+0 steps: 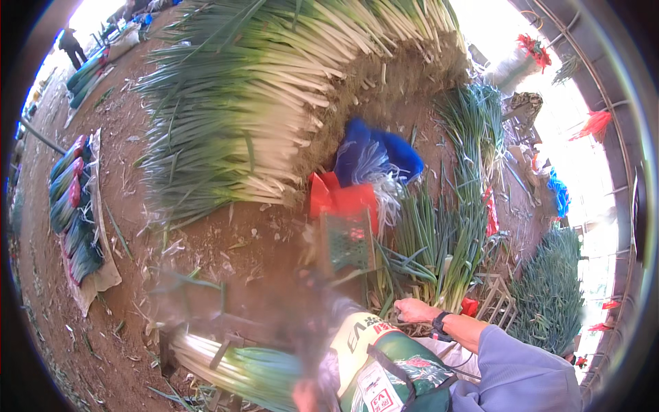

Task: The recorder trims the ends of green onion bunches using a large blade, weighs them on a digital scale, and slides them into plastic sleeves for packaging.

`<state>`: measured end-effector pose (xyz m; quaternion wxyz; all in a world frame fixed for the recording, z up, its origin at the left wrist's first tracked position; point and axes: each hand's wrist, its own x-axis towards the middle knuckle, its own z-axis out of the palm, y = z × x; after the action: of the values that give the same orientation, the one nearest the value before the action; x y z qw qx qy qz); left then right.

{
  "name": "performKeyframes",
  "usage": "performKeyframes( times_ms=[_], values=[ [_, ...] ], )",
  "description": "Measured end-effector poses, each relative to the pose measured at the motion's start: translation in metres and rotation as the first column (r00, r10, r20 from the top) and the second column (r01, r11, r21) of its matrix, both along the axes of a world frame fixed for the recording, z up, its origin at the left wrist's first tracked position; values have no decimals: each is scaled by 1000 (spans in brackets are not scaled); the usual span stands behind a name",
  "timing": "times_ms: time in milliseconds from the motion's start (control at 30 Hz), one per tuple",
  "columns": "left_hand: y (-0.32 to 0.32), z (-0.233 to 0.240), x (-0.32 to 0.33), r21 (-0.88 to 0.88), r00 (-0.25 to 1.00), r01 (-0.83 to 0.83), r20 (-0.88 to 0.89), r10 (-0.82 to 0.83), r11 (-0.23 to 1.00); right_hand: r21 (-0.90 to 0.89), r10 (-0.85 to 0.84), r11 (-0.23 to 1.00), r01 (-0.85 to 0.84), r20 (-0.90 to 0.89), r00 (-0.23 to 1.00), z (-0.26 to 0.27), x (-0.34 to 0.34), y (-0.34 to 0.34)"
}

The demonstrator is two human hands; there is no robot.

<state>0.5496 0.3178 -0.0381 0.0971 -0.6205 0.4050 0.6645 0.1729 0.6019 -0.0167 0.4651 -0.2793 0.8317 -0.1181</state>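
My right hand (416, 310), with a dark watch at the wrist, is curled beside the lower ends of a pile of green onions (437, 247). Whether its fingers hold anything is hidden. At the bottom, my left hand (306, 395) is blurred next to a bundle of green onions (237, 360), and its grip does not show clearly. This bundle lies in a low wooden frame (220, 354), white stalks to the left. A green and cream apron (401, 355) bearing print covers my front.
A long heap of green onions (231, 118) curves across the soil, roots inward. Red plastic (345, 201) lies on a green crate (347, 242), beside a blue bag (378, 149) with white ties (388, 193). Bagged bundles (77, 206) lie left. Another person (72, 47) stands far off.
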Motion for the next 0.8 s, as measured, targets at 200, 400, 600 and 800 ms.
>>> performKeyframes(
  times_ms=[200, 400, 600, 800],
  values=[
    [-29, 6, -22, -33, 1000, -1, 25, 2, 999, 87, -5, 996, 2, 40, 999, 5, -57, -59],
    [-82, 45, -99, -67, 971, 237, 23, -236, 969, 6, -227, 974, 227, 56, 972, 8, -109, -94],
    [-119, 3, -111, -247, 918, 397, 106, -382, 884, 60, -263, 964, 260, 48, 964, 12, -123, -113],
    [-170, 15, -166, -193, 827, 562, 158, -540, 804, 75, -350, 935, 348, 25, 936, 14, -124, -121]
  ],
)
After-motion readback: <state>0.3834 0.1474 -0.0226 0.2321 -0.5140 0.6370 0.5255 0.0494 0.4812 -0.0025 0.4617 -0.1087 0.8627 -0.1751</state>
